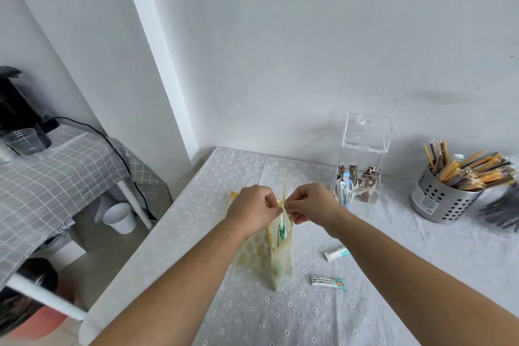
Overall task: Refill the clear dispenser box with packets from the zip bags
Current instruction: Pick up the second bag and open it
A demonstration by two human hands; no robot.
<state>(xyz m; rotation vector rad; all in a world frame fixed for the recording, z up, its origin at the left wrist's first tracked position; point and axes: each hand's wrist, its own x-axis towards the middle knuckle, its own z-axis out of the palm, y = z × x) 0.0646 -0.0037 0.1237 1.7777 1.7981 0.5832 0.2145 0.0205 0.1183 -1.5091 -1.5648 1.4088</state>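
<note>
A yellow-patterned zip bag stands upright in the middle of the table, with green-and-white packets showing inside it. My left hand and my right hand each pinch one side of its top edge, close together. A second yellow-patterned bag lies flat behind it, partly hidden by my left arm. The clear dispenser box stands at the back right of my hands with its lid up, holding brown and white packets. Two loose packets, one and another, lie on the cloth to the bag's right.
A perforated metal holder full of stick packets stands at the far right, dark items beside it. A second table with a checked cloth, a black machine and a clear cup is on the left. A white bin sits below.
</note>
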